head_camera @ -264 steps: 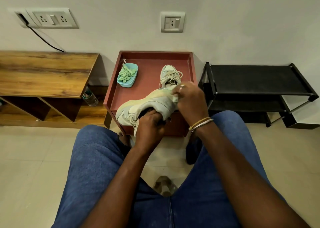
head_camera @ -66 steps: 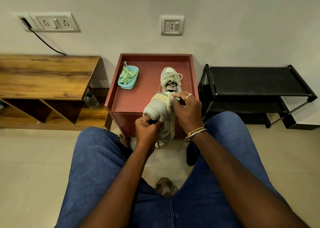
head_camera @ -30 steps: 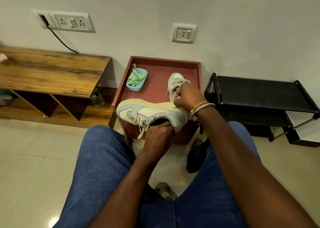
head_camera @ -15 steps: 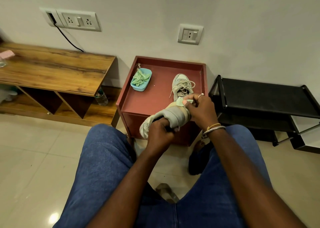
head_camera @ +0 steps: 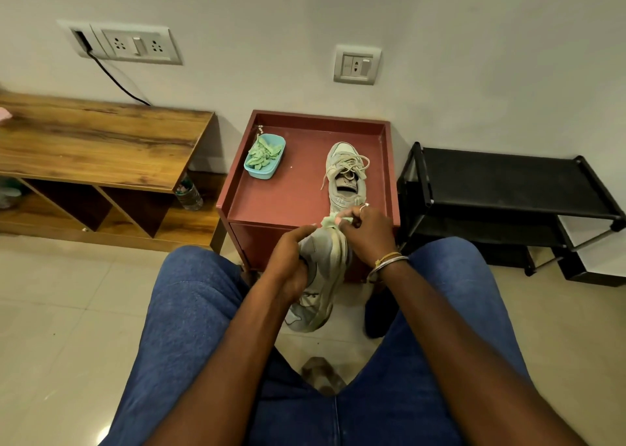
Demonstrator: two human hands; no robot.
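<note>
- Head view, work in hand: wiping a grey sneaker (head_camera: 321, 269) with a green wipe (head_camera: 329, 221), in mid-air just in front of the red side table (head_camera: 298, 191), over the gap between the knees
- Long axis of the grey sneaker near upright: heel end up and away at table-edge height, toe end hanging down toward the floor and the body, pale sole edge turned to the right
- Grip of the left hand (head_camera: 288, 266): fingers curled round the upper from the left, by the heel and collar, exact finger placement hidden; looks like a firm hold carrying the whole weight
- Grip of the right hand (head_camera: 371, 234): fingertips pinching the green wipe and pressing it on the top of the heel; ring on a finger, bangles at the wrist
- Key relation: wipe at the very top end, rest of the sneaker's length below it and toward the body, along the long axis; next stroke probably a pull down the sole edge, or a turn by the left hand to bring a new face under the wipe
- Right hand nearer the heel and sole edge, left hand nearer the toe; no swap of roles needed, by the look of it
- Risk: toe end swinging under a hard rub with a loose left grip
- Second sneaker (head_camera: 347, 174) flat on the table, toe toward the wall, laces loose, heel just beyond the right knuckles; touching or not, cannot tell
- Blue tub (head_camera: 261, 173) of green wipes at the table's far left, well apart from both hands
</note>
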